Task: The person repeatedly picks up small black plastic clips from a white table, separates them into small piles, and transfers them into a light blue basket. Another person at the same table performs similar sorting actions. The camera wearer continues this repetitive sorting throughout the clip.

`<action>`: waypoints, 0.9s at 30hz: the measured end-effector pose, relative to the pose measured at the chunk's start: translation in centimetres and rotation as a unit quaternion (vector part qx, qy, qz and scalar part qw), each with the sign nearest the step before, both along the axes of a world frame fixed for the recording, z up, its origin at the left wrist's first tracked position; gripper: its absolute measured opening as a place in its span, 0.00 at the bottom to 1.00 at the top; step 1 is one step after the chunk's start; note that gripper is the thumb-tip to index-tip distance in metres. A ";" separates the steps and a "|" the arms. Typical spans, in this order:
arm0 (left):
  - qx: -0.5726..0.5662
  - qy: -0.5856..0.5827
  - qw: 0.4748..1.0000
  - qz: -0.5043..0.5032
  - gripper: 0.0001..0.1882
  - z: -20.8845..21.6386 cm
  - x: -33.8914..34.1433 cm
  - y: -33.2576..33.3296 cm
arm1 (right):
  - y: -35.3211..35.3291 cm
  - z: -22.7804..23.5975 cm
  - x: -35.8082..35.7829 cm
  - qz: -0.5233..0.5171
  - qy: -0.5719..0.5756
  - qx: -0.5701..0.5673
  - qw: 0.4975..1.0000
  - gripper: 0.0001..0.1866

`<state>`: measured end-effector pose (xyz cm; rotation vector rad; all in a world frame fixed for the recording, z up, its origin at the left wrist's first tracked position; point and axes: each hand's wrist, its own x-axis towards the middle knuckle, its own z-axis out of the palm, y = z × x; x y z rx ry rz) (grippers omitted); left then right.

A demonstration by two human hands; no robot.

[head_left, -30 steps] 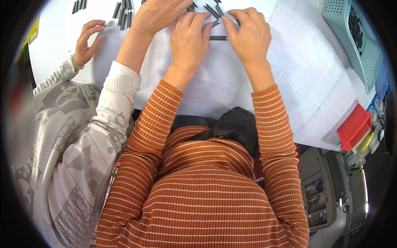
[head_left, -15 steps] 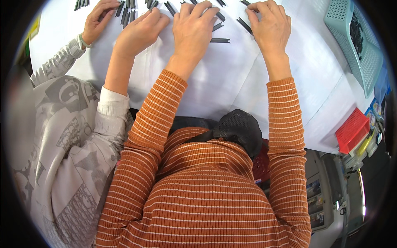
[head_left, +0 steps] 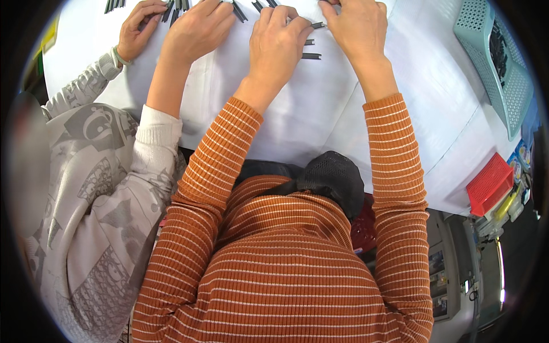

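My left hand (head_left: 278,52) is over the white table with its fingers curled down on a short black grooved strip (head_left: 317,25), whose end sticks out beside the fingertips. Two more black strips, one at the lower right (head_left: 311,56) and one just above it (head_left: 309,42), lie partly under that hand, roughly parallel. My right hand (head_left: 360,31) is further right at the upper picture edge, fingers bent together; what they hold, if anything, is hidden. Another black strip (head_left: 239,11) lies left of my left hand, and others are cut off by the top edge.
At my left, a co-worker's two hands, one far left (head_left: 140,28) and one nearer (head_left: 197,31), work among several black strips (head_left: 177,8). On the right stand a teal perforated basket (head_left: 509,108) holding dark pieces and a red basket (head_left: 489,184). The table (head_left: 423,131) edge curves before me.
My right hand has moved left and up, and the strips beside it no longer show. My left hand has shifted slightly right and down, and the strips near its fingers are more aligned.
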<state>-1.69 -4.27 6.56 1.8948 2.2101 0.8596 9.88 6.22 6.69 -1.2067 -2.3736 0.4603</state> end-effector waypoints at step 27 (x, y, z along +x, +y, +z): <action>-0.055 0.012 0.998 0.023 0.08 0.6 -2.4 -7.4 | -3.7 0.1 1.0 0.030 0.023 0.058 0.998 0.05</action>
